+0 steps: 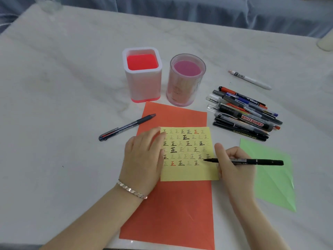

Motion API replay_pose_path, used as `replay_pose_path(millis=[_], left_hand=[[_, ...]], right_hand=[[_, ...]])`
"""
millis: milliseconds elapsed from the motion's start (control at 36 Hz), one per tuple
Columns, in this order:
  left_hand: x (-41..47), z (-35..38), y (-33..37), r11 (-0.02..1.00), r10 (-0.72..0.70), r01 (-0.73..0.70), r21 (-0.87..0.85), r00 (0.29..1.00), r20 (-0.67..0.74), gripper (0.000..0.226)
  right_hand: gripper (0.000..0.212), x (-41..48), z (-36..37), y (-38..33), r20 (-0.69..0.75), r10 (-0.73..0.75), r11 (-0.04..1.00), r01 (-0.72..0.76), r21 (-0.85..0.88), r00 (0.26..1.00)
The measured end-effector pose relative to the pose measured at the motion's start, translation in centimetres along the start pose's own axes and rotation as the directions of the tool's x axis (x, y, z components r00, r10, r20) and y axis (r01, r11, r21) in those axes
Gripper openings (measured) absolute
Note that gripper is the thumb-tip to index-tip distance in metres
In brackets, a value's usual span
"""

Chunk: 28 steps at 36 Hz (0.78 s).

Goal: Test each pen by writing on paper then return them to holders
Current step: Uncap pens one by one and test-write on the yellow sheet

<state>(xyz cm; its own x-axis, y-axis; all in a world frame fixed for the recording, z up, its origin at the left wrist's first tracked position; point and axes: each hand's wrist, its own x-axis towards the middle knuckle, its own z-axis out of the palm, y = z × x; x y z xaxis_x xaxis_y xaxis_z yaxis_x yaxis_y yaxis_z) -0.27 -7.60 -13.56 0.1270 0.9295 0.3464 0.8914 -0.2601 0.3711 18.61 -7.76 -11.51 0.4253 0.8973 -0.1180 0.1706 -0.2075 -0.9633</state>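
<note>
two holders [144,85], three papers [189,173]

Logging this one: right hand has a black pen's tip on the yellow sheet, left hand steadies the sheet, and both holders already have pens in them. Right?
Not quite. The head view shows the square holder and the round holder empty; the pens lie piled on the table. The right hand, black pen, yellow sheet and left hand are as stated.
</note>
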Motion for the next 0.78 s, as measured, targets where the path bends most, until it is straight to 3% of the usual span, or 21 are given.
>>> replay_pose_path(millis=[83, 250, 333, 417, 472, 583, 778], left_hand=[[0.3, -0.8, -2.1, 0.983, -0.105, 0.104, 0.154, 0.995, -0.004, 0.034], [0.5, -2.7, -3.5, 0.989, -0.105, 0.098, 0.114, 0.993, 0.061, 0.025], [0.5, -3.7, -2.4, 0.967, -0.215, 0.223, -0.125, 0.974, 0.073, 0.018], [0.4, -4.7, -0.6, 0.768, -0.400, 0.443, -0.462, 0.896, 0.193, 0.021], [0.5, -5.2, 0.4, 0.669, -0.423, 0.474, -0.573, 0.876, 0.231, 0.022], [0.7, -6.1, 1.8, 0.612, -0.375, 0.431, -0.663, 0.896, 0.237, 0.021], [0.7, -6.8, 2.9, 0.619, -0.332, 0.378, -0.689, 0.920, 0.207, 0.029]], right_hand=[[0.041, -0.1, -0.4, -0.5, 0.035, -0.011, 1.000, 0.011, -0.002, 0.999], [0.041, -0.5, -0.4, -1.5, 0.102, -0.020, 1.000, 0.018, 0.024, 0.995], [0.032, -1.0, -0.2, -2.6, 0.149, -0.010, 0.996, -0.003, 0.084, 0.989], [0.030, -1.7, 0.1, -3.9, 0.264, 0.035, 0.957, -0.109, 0.268, 0.964], [0.044, -2.1, 0.4, -4.8, 0.348, 0.058, 0.909, -0.194, 0.368, 0.936], [0.055, -2.7, 0.7, -6.1, 0.414, 0.037, 0.894, -0.216, 0.393, 0.909], [0.057, -2.9, 0.4, -7.3, 0.418, -0.001, 0.908, -0.174, 0.382, 0.909]])
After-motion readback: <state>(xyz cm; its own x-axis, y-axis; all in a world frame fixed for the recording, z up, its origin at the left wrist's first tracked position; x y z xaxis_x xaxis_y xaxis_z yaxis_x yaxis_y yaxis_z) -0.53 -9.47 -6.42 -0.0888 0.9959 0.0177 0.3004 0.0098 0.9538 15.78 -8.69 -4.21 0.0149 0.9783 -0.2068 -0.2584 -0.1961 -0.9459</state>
